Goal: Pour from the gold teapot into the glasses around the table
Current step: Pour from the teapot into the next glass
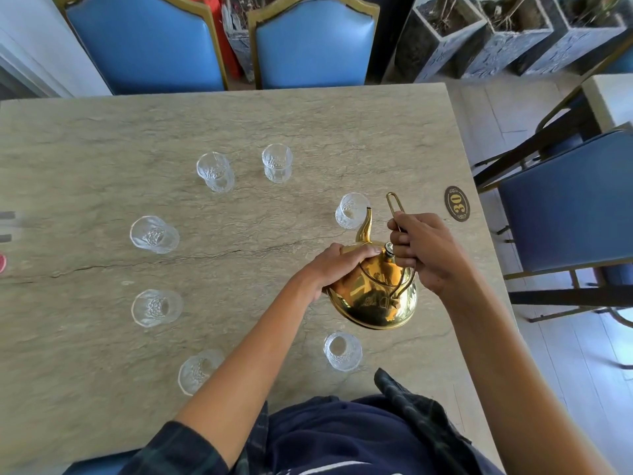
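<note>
So the gold teapot hangs above the table, right hand closed around its wire handle, left hand wrapped on the body. Spout aims away, tip right at the far-right glass.

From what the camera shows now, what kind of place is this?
Probably a restaurant or tea house: the stone-look table carries an oval number plaque reading 30, matching blue padded chairs surround it, and a second table stands nearby.
</note>
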A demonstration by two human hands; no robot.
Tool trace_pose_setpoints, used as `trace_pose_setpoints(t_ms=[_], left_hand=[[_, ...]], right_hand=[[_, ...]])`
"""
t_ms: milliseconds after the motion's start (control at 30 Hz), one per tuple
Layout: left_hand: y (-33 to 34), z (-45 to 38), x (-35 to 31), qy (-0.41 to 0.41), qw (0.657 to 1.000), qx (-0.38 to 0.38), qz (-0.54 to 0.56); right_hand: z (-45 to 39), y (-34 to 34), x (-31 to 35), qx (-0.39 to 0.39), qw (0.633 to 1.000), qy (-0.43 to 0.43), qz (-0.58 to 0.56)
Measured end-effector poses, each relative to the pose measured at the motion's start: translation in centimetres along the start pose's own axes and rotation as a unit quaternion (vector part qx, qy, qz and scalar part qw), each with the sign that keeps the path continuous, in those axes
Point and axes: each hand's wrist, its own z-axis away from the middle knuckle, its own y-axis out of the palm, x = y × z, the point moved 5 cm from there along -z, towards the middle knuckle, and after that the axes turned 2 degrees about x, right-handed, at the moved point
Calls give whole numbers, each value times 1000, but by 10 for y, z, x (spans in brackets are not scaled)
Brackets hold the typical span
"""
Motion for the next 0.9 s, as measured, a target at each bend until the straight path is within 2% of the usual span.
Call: trace_pose_setpoints(t_ms=[900], left_hand=[[20, 12, -12, 9, 999, 3, 44]], right_hand=[[1, -8, 12, -3, 998, -13, 60]])
